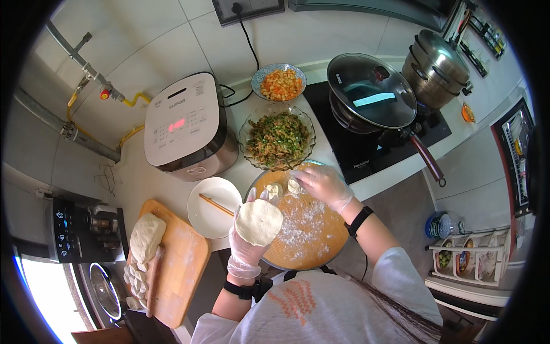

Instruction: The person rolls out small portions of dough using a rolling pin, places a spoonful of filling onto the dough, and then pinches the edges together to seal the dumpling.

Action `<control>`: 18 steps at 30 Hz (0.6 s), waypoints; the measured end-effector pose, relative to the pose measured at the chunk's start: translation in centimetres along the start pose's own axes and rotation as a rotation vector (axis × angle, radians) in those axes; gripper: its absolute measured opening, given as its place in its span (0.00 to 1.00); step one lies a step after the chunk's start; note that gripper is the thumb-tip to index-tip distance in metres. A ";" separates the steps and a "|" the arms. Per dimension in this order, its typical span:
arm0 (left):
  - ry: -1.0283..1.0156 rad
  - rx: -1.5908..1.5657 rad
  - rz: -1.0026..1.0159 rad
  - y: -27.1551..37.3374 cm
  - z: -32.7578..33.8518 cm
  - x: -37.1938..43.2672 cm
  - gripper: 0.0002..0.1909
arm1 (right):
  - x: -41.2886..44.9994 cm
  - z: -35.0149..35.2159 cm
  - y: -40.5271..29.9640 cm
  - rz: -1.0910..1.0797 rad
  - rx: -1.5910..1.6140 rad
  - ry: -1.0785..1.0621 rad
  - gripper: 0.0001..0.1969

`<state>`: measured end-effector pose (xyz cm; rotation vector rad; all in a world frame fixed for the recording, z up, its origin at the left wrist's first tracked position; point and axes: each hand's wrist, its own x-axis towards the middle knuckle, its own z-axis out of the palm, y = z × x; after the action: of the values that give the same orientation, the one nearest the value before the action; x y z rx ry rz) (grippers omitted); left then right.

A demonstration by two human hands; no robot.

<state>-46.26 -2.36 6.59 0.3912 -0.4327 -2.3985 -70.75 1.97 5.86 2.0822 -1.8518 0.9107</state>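
Observation:
A flat round dough wrapper (259,222) rests on my left hand (248,253), which wears a clear plastic glove and supports it from below. My right hand (322,185), gloved too, is over the far side of a round wooden board (307,232) dusted with flour. Its fingertips are beside a small pleated bun (294,186); whether they grip anything is unclear. Another bun (273,190) sits just left of that one, close to my left fingertips. Just beyond is a scalloped glass bowl (245,148) of chopped green-and-brown filling (278,138).
Left of the board are a white plate (206,193) with chopsticks (215,204) and a cutting board (182,258) bearing a dough block (147,236), dough pieces (136,279) and a rolling pin (154,281). Behind stand a Supor cooker (184,124) and diced-vegetable bowl (279,84). A lidded pan (371,90) occupies the cooktop (361,165).

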 end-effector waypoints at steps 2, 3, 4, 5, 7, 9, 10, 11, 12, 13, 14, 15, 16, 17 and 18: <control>-0.029 -0.101 -0.028 -0.2 -0.1 0.0 0.28 | 0.4 -0.1 0.2 -0.069 -0.013 0.037 0.12; -0.059 -0.202 -0.052 -0.2 0.1 0.1 0.28 | 0.4 0.2 0.5 -0.045 -0.011 -0.011 0.09; -0.059 -0.202 -0.051 -0.2 0.4 0.1 0.28 | 0.4 0.4 0.7 -0.021 -0.009 -0.059 0.07; -0.045 -0.268 -0.071 -0.2 0.8 0.1 0.27 | 0.3 0.5 0.8 -0.022 -0.009 -0.059 0.07; -0.025 -0.334 -0.079 0.0 0.9 -0.2 0.26 | 0.5 0.3 0.7 0.070 0.177 0.091 0.07; 0.161 -0.330 -0.065 0.2 0.5 -0.4 0.25 | 0.4 -1.3 0.5 0.075 0.196 0.068 0.07; 0.165 -0.331 -0.059 0.2 0.1 -0.5 0.25 | 0.4 -1.9 0.4 0.073 0.217 0.117 0.07; 0.170 -0.375 -0.018 0.2 -0.6 -0.4 0.24 | 0.4 -2.1 0.3 0.072 0.238 0.166 0.08; 0.170 -0.419 0.010 0.0 -1.0 -0.3 0.23 | 0.2 -2.2 0.7 0.035 0.190 0.197 0.09; 0.169 -0.420 0.004 -0.1 -1.3 -0.3 0.23 | 0.0 -1.8 0.8 0.039 0.185 0.197 0.09; 0.160 -0.457 -0.003 -0.2 -1.6 -0.3 0.23 | -0.4 -0.9 0.9 0.069 0.152 0.188 0.09; 0.152 -0.491 -0.005 -0.4 -1.8 -0.2 0.23 | -0.6 0.0 1.1 0.096 0.122 0.182 0.09; 0.150 -0.491 -0.007 -0.5 -2.1 -0.1 0.23 | -1.3 0.8 1.0 0.112 0.058 0.120 0.08; 0.120 -0.390 -0.005 -0.7 -2.3 0.0 0.23 | -1.7 1.6 1.0 0.113 0.056 0.121 0.08; 0.095 -0.289 0.003 -0.8 -2.6 -0.2 0.24 | -1.6 2.1 0.4 0.092 0.056 0.159 0.09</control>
<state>-45.55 -2.16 3.93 0.3709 -0.0417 -2.3824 -70.51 2.10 3.16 1.9070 -1.8716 1.1278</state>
